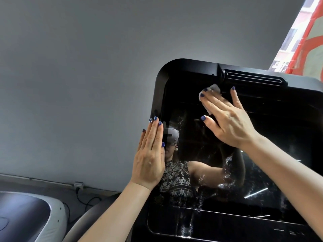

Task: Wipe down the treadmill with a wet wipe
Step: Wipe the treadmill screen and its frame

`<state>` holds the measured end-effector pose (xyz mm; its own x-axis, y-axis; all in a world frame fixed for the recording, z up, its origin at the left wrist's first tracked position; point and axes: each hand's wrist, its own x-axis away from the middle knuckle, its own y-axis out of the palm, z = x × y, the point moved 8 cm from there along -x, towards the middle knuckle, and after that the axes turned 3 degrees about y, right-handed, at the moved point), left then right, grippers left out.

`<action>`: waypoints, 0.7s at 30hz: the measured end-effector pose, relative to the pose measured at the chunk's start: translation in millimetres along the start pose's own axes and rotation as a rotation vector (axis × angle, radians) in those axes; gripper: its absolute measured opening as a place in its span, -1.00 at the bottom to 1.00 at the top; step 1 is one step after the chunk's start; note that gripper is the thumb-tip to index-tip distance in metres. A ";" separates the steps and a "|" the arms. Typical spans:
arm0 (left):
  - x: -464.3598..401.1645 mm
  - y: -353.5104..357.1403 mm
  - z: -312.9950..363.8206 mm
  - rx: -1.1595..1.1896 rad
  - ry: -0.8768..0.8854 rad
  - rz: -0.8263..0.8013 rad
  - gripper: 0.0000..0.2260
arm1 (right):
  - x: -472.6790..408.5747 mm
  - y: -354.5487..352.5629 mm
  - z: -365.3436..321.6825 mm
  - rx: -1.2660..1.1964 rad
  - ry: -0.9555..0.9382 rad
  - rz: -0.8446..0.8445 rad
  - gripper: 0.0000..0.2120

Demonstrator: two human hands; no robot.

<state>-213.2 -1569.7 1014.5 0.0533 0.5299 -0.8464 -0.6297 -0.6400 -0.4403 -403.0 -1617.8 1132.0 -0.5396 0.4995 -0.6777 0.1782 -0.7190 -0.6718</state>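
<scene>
From my remote seat I saw the treadmill console (244,154), a glossy black screen panel, filling the right half of the head view; its right and lower edges ran out of frame. The right hand (229,117) lay flat against the upper part of the glass, fingers straight and slightly spread, pressing the wet wipe (208,92) to the screen just below the vent slats (251,78). Most of the wipe was hidden under the fingers; only white corners showed at the fingertips and by the thumb. The left hand (150,154) rested on the console's left edge, fingers straight and pressed together. I could not tell how its palm met the frame. Wet streaks and reflections muddled the lower glass. A cable (85,199) trailed along the floor by the grey wall (87,67).
</scene>
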 end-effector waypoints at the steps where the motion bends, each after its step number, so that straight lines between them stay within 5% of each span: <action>1: 0.4 -0.2 0.0 0.003 0.004 -0.004 -0.51 | -5.2 1.8 -4.4 -0.004 -0.025 -0.023 -0.42; 8: 0.7 -0.8 -2.4 0.009 -0.004 -0.017 -0.48 | -27.9 11.2 -19.6 0.005 -0.178 -0.153 -0.42; 21: 1.1 2.3 -2.3 0.001 -0.005 -0.004 -0.49 | 26.0 -10.0 41.3 0.001 -0.148 -0.168 -0.44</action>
<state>-212.8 -1571.9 1011.9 0.0519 0.5356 -0.8429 -0.6298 -0.6374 -0.4438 -452.8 -1617.7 1133.4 -0.6767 0.5356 -0.5052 0.0750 -0.6324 -0.7710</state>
